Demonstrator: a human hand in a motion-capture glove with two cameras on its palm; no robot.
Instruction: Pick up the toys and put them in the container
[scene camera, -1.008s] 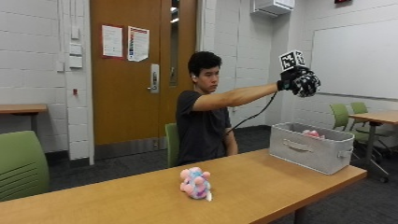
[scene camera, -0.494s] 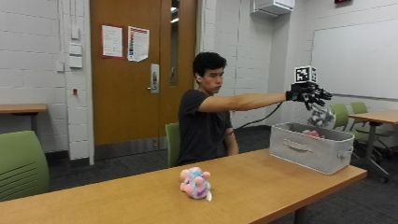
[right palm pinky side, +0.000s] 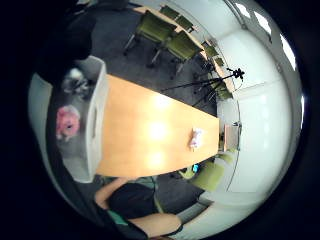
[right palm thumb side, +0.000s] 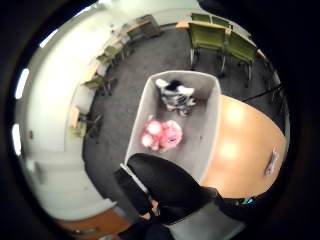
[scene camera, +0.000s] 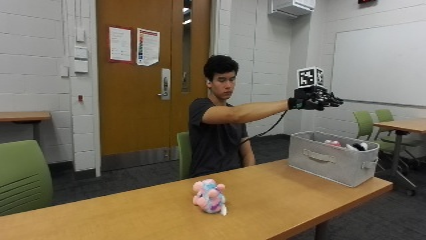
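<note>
Outside view shows my gloved right hand (scene camera: 315, 98) held out high above the grey bin (scene camera: 331, 161) at the table's end, fingers spread and holding nothing. Two toys lie in the bin: a pink one (right palm thumb side: 161, 134) and a black-and-white one (right palm thumb side: 175, 94). One pink plush toy (scene camera: 209, 195) stands mid-table (scene camera: 279, 200), well apart from the bin, so I judge that one is left to fetch. Only the tops of the binned toys show from the side.

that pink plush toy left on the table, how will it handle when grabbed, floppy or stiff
The plush toy looks soft and stuffed, so it will probably squash under the fingers rather than stay stiff. It seems light for its bulk. Its fuzzy surface should not slip, and sitting lumpy on the table, it is unlikely to roll.
</note>
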